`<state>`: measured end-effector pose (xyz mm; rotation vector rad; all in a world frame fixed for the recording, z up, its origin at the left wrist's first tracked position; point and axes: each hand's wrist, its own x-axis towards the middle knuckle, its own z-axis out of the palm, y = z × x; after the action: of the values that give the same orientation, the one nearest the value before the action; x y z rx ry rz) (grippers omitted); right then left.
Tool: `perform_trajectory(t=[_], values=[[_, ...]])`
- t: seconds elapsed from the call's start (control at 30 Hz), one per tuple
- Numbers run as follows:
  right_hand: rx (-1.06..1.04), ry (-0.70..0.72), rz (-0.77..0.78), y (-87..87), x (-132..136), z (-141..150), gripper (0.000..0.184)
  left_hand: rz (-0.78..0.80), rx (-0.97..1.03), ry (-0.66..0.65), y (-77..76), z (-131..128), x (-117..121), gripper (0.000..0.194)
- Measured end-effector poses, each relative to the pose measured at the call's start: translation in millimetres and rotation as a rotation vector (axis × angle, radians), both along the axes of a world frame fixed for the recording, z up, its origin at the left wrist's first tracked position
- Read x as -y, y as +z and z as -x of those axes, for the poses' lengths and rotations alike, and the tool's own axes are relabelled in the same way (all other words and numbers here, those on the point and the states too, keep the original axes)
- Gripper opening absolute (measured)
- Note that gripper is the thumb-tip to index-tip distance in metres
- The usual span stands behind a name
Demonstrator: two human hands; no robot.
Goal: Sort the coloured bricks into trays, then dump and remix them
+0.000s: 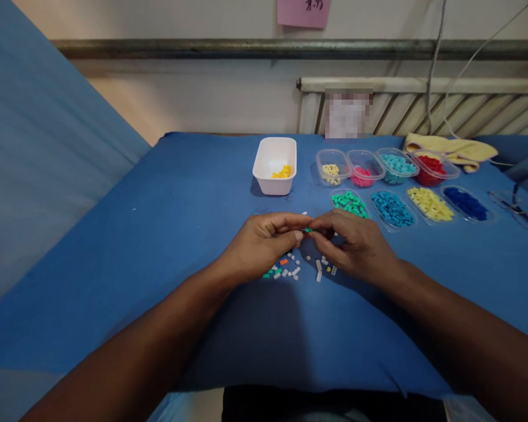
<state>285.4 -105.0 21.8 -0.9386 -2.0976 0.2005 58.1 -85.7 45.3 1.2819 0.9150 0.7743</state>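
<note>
My left hand and my right hand meet over the middle of the blue-covered table. Between their fingertips is a small green toy brick, pinched from both sides; the fingers cover most of it, so I cannot tell whether it is one piece or several joined. Below the hands lie loose small bricks: white ones, an orange one, green ones and a yellow one. Longer white pieces lie under my right hand.
A white tub with yellow bricks stands behind my hands. To the right, several clear containers hold bricks sorted by colour, including a tub of red ones. Eyeglasses and a yellow cloth lie at the right; a radiator is behind.
</note>
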Motion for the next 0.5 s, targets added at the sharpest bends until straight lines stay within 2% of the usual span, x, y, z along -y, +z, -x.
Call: perform_trajectory(t=[0.07, 0.17, 0.3, 0.4, 0.5], values=[[0.019, -0.053, -0.012, 3.3, -4, -8, 0.007, -0.033, -0.035, -0.025, -0.4, 1, 1, 0.045], [0.016, -0.23, -0.023, 5.8, -18, -32, 0.009, -0.128, -0.124, -0.027, -2.3, 4, 1, 0.051], [-0.004, -0.479, 0.053, -2.6, -41, -72, 0.016, -0.269, -0.177, 0.031, -5.5, 6, -1, 0.033], [0.091, -0.526, 0.09, -13.9, -52, -91, 0.022, -0.335, -0.204, 0.05, -4.3, 6, -3, 0.024], [0.159, -0.535, 0.122, -22.6, -56, -97, 0.025, -0.389, -0.227, 0.046, -1.0, 6, -3, 0.021]])
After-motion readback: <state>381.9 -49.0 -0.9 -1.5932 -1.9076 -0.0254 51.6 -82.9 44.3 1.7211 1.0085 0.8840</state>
